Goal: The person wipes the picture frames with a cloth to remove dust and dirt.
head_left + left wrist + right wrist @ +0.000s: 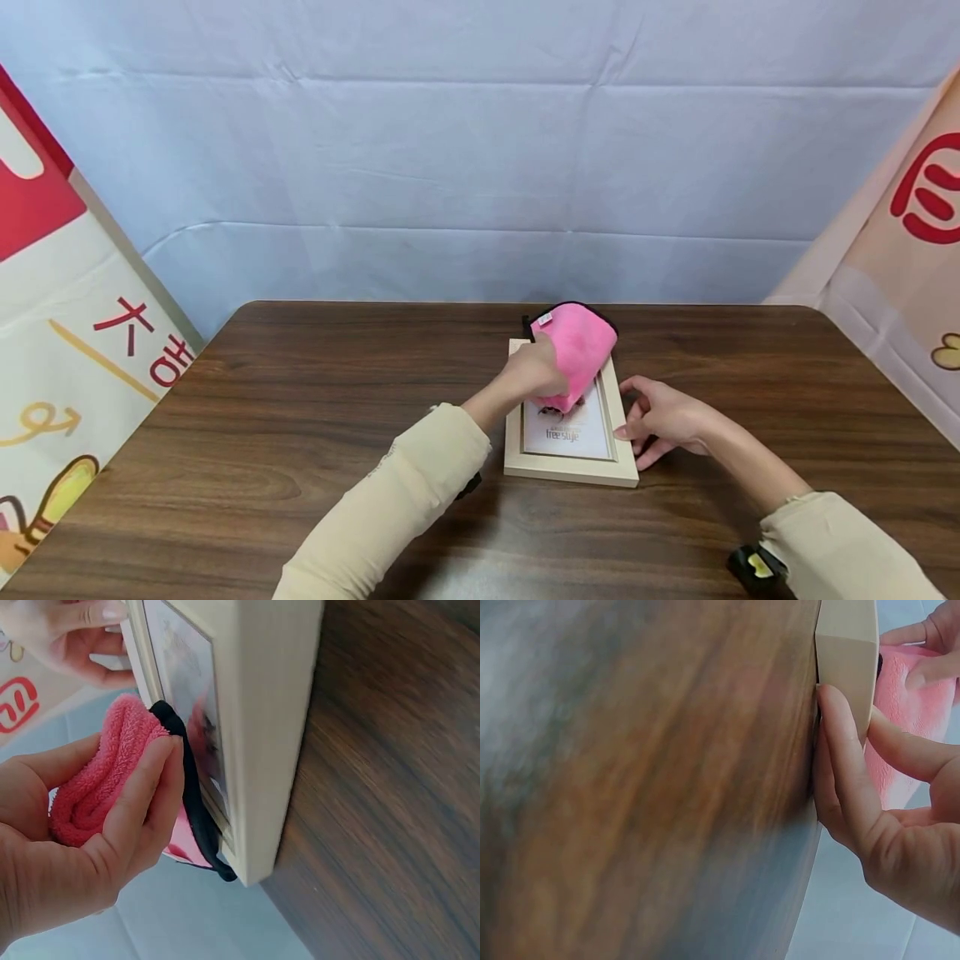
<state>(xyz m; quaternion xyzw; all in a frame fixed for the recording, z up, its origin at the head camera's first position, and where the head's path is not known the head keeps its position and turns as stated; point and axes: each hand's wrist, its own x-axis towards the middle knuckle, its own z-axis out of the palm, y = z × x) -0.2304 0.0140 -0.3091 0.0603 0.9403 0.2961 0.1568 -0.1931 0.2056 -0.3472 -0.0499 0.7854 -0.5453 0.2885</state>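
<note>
A cream picture frame (572, 477) lies on the table with its picture facing up, "free style" printed on the white insert. My left hand (536, 367) pinches a bunched pink cloth (581, 346) with black edging over the frame's upper part, hiding some of the picture. In the left wrist view the folds of the cloth (124, 761) sit between thumb and fingers, the black edge against the frame. My right hand (663, 418) grips the frame's right side, thumb on the top face and fingers along the outer side, as the right wrist view shows with the frame's edge (847, 664).
The dark wood-grain table (300, 400) spreads out around the frame. Behind it hangs a pale blue cloth backdrop (450, 167). Printed banners stand at the left (90, 358) and right (907, 292). A black wrist device (756, 570) shows by the right sleeve.
</note>
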